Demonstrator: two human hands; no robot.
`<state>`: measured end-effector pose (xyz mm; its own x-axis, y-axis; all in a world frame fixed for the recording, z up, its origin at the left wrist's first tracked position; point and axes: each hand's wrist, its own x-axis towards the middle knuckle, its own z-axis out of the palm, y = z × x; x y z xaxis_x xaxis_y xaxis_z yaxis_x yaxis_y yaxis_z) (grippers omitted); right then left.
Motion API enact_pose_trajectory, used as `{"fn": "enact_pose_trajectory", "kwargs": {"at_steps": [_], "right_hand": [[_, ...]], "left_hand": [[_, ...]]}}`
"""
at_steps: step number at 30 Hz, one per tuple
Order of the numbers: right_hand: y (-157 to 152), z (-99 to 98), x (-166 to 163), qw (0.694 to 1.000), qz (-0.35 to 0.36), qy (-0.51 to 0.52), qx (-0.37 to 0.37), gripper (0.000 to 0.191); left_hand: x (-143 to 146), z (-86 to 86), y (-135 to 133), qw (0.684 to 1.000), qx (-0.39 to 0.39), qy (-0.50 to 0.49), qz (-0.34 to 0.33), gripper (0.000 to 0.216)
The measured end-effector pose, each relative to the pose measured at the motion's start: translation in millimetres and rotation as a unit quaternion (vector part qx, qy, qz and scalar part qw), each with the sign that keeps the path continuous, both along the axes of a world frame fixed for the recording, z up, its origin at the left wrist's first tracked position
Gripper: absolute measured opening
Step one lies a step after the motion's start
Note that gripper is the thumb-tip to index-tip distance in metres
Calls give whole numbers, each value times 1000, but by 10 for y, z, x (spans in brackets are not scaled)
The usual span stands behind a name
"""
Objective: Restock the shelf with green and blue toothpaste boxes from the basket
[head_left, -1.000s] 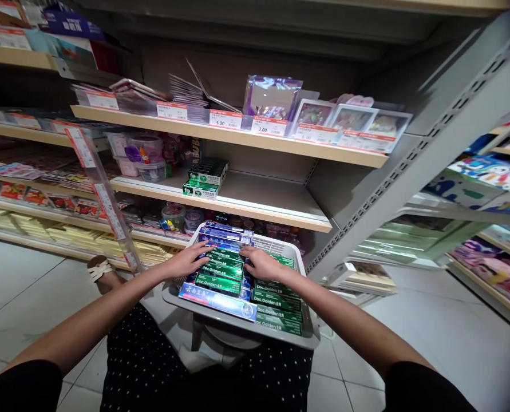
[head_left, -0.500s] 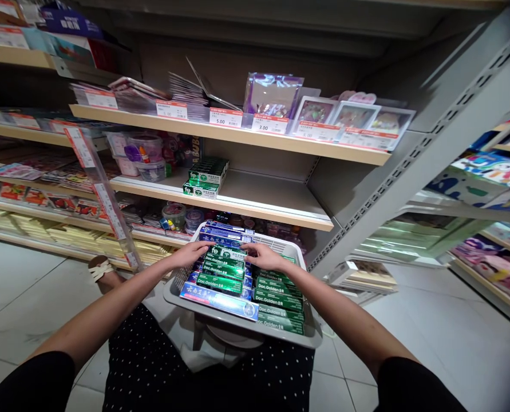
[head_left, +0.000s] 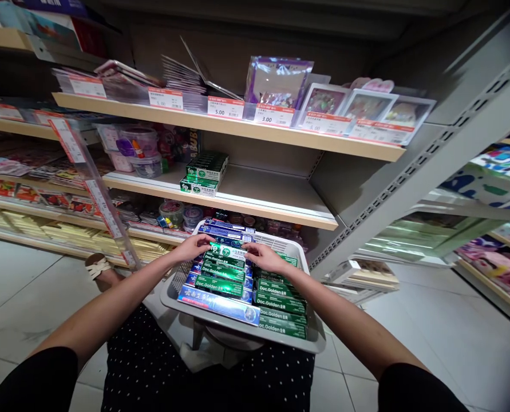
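2 hands, both on 1 item. L hand (head_left: 195,247): fingers curled narrow at L end of green-and-white box (head_left: 228,252). R hand (head_left: 264,256): likewise at R end; box held betw. the two, fingertip contact on underside hidden.

Loc. of box: over back half of grey basket (head_left: 318,344), printed side toward wearer, just behind a column of green cartons (head_left: 218,285). Whether it clears the cartons underneath: can't tell.

Basket contents, approx.: blue cartons (head_left: 218,306) at front, back & under the green column; 2nd green column (head_left: 281,303) at R side. Basket sits on stool (head_left: 231,339), in front of wearer's knees.

Adj.: shelf (head_left: 276,191) w/ small stack of green boxes (head_left: 204,176), clear tubs (head_left: 138,150) to its L.

Risks (est.): uneven end pressure cd. let box slip or twist; squeezing too hard cd. dent the thin card ends. Knuckles or box edge catching neighbours cd. shift the column, glossy cartons prob. sliding easily. Knee bump cd. rock basket, stool being narrower than it.
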<state>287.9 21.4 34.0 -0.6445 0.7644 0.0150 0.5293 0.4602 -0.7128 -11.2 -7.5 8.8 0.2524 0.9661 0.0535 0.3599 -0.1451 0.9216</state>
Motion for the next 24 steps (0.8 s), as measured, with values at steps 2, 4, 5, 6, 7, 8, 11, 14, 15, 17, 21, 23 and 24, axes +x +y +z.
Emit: {"fn": "enact_pose_trajectory", "kwargs": {"at_steps": [2, 4, 5, 6, 7, 8, 11, 14, 15, 17, 21, 23, 24], "right_hand": [[5, -12, 0, 1000, 2, -1, 1, 34], [8, -20, -2, 1000, 3, -3, 4, 33], [8, -22, -3, 1000, 3, -4, 6, 33], [7, -23, -5, 1000, 3, -4, 7, 33], [7, -24, -6, 1000, 4, -4, 8, 33], [6, -25, -7, 1000, 4, -3, 9, 33], [-2, -27, -12, 1000, -2, 5, 8, 32], [-21, -25, -26, 999, -16, 31, -6, 33], [-28, -19, -34, 999, -23, 44, -12, 34], [-40, 3, -62, 996, -38, 78, -19, 35], [-21, 111, -199, 978, -80, 187, -34, 39], [25, 194, -325, 960, -116, 250, -52, 42], [59, 241, -403, 949, -137, 277, -60, 42]], "left_hand": [[11, -11, 15, 1000, -4, 2, 13, 37], [26, -33, 28, 1000, 1, 4, 23, 35], [31, -46, 35, 1000, 8, 4, 27, 34], [35, -59, 40, 999, 14, 3, 29, 34], [37, -72, 43, 999, 18, 3, 30, 34], [38, -82, 45, 999, 18, 1, 29, 34], [37, -93, 32, 999, -10, -22, 40, 39], [41, -71, -7, 994, -32, -76, 76, 44], [42, -57, -25, 991, -37, -98, 86, 46], [39, -15, -63, 985, -47, -136, 99, 49], [-7, 129, -105, 980, -13, -157, 125, 49], [-52, 240, -80, 974, 26, -154, 162, 46], [-80, 306, -53, 970, 45, -153, 183, 46]]}}
